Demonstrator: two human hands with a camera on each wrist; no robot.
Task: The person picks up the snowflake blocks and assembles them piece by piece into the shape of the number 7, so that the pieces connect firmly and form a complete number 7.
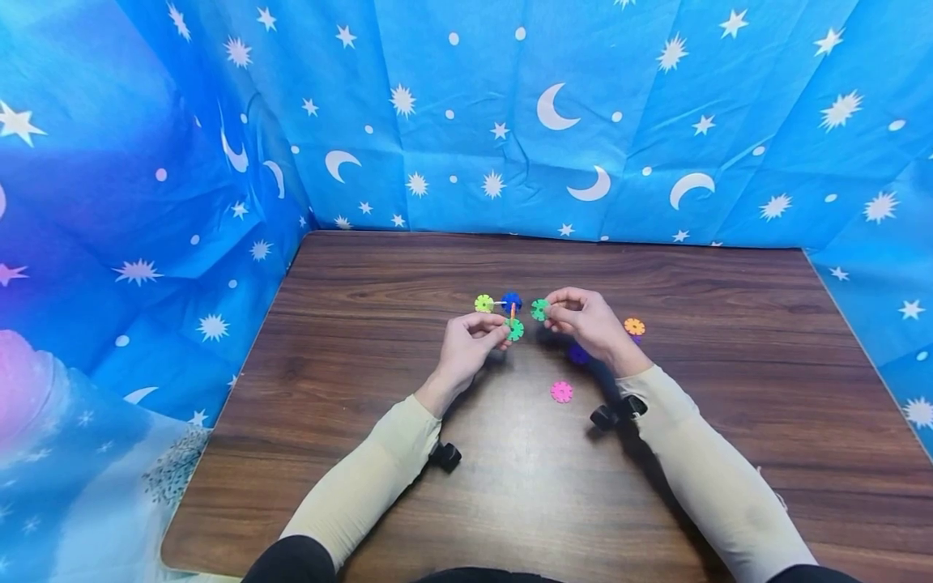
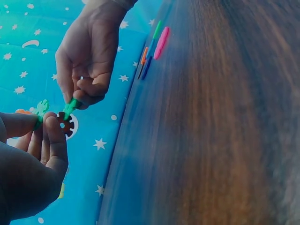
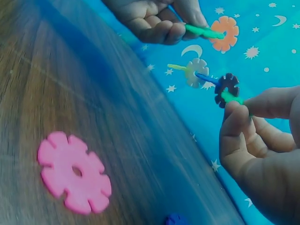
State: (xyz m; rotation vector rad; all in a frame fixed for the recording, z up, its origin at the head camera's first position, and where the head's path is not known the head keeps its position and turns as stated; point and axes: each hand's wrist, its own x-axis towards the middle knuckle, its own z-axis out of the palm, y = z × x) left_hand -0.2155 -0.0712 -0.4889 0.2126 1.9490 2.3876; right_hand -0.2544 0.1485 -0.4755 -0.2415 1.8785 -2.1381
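My left hand (image 1: 466, 348) pinches a green notched disc (image 1: 515, 329) between thumb and fingers. An orange disc (image 3: 224, 33) is slotted to it, and the blue disc (image 1: 512, 302), a white disc (image 3: 196, 73) and a yellow-green disc (image 1: 483, 303) stand close behind. To the right, my right hand (image 1: 586, 320) pinches another green disc (image 1: 539, 309) at its edge. A dark disc (image 3: 227, 90) meets that green one in the right wrist view; whether it also joins the blue disc I cannot tell. Both hands are raised above the table, a small gap apart.
On the wooden table (image 1: 350, 372) lie a pink disc (image 1: 561, 392), an orange disc (image 1: 635, 326) and purple-blue discs (image 1: 579, 354), partly under the right forearm. Blue star-patterned cloth (image 1: 466, 121) hangs along the back and sides. A dark camera mount hangs at each wrist.
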